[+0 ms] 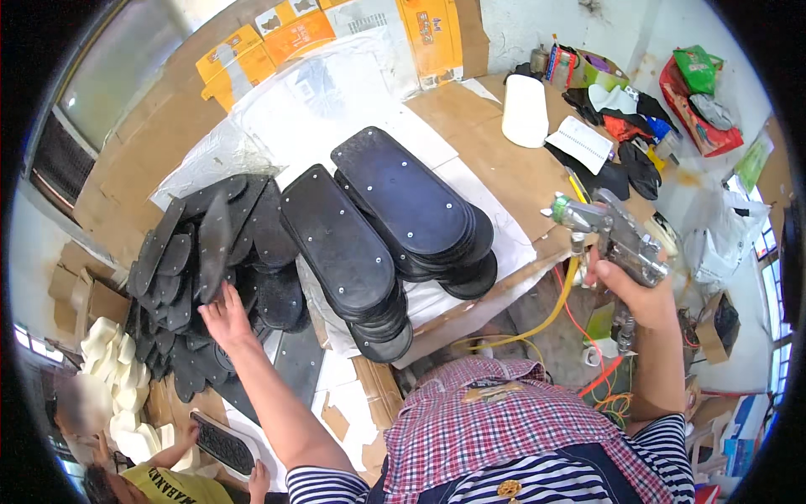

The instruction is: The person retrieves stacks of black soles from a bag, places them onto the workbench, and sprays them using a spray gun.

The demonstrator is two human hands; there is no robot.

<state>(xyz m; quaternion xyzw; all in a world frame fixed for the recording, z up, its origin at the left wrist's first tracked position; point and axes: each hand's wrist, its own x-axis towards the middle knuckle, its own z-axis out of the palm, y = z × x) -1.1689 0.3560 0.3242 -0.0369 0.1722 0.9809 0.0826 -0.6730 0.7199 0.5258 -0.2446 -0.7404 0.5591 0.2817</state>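
My left hand [228, 321] is open, its fingers apart, over a heaped pile of black oval boards [273, 223] studded with small metal dots. Just beyond its fingertips one blurred black board [216, 248] stands on end; I cannot tell whether they touch. My right hand [636, 296] is wrapped round the handle of a spray gun [625, 239], held out to the right with its nozzle pointing left. In front of me are two neat stacks of the same boards, a left stack [336, 239] and a right stack [403, 193], on white sheets.
A yellow hose [546, 315] runs from the gun. At the lower left another person [164, 483] holds a dark board [222, 443] beside cream-coloured pieces [126, 378]. A notebook [581, 143], a white oval piece [525, 111] and assorted clutter lie at the back right.
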